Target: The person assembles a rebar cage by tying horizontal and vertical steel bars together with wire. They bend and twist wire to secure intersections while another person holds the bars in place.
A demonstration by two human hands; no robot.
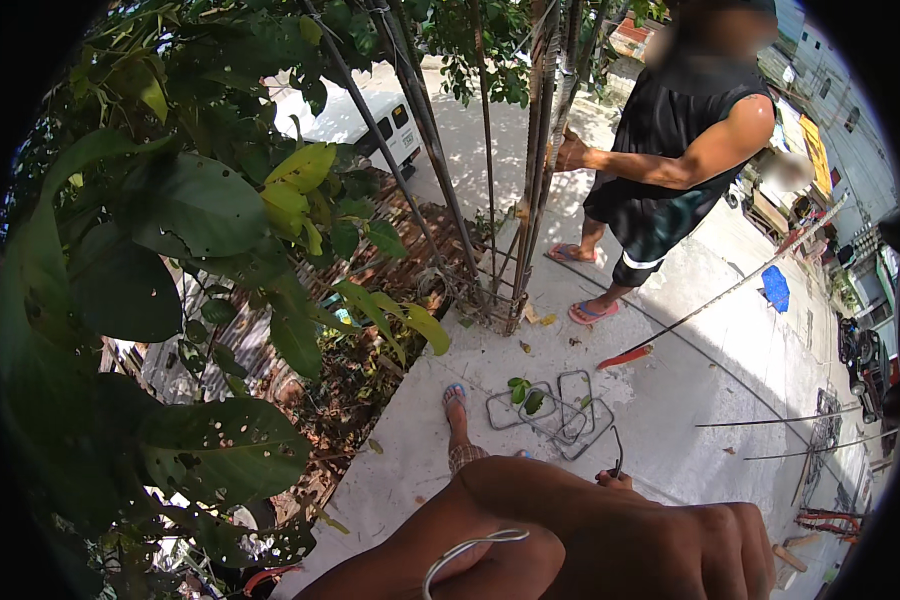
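Large in the foreground, my left hand [660, 545] reaches across from the lower edge with its fingers curled closed. A thin silvery tie wire [475, 542] bends out beside its thumb; the place where it is gripped is hidden. Lower down and partly covered by that hand, my right hand [615, 481] is closed round a dark hooked metal rod [619, 450], hook end up. Several bent rebar stirrups [555, 425] lie overlapping on the concrete in front of my feet, with green leaves on them.
Upright rebar [485, 200] rises ahead, gripped by another person [670, 150] in dark clothes and pink flip-flops. Leafy branches [190, 210] crowd the left, beyond the slab's edge [385, 410]. A long bar with a red end [625, 356] slants across the right. A white vehicle [395, 140] stands behind.
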